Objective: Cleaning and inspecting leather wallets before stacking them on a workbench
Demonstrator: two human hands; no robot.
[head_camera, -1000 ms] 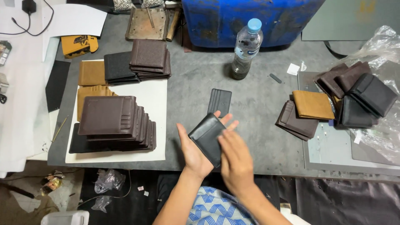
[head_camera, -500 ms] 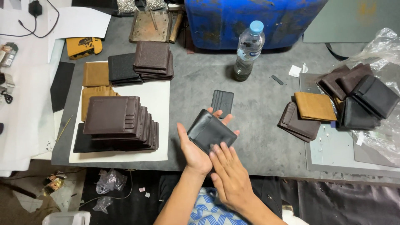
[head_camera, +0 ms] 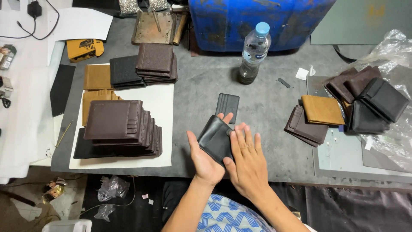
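Seen from above, at lower centre of the frame: left hand [head_camera: 205, 161] palm up, fingers spread beneath a black leather wallet [head_camera: 216, 138], cradling it just above the near table edge. Right hand [head_camera: 246, 162] laid flat, palm down, fingers together and pressed against the wallet's right edge, thumb tucked under. Both hands touching, closed around the same wallet rather than gripping it tight. Both forearms rising from the bottom edge of the frame.

Just beyond the fingertips, toward centre frame: a small black card sleeve [head_camera: 227, 107] lying flat on the grey table [head_camera: 266, 107]. Bare tabletop to either side of the hands and behind the sleeve.

Left of frame: a stepped stack of dark brown wallets [head_camera: 118, 126] on a white sheet [head_camera: 165, 129], with tan and black piles behind it. Upper centre: a clear water bottle [head_camera: 254, 53] with a blue cap, standing upright before a blue drum [head_camera: 257, 19]. Right of frame: a tan wallet [head_camera: 322, 110] atop brown ones, and dark wallets heaped beside crumpled clear plastic [head_camera: 392, 49].
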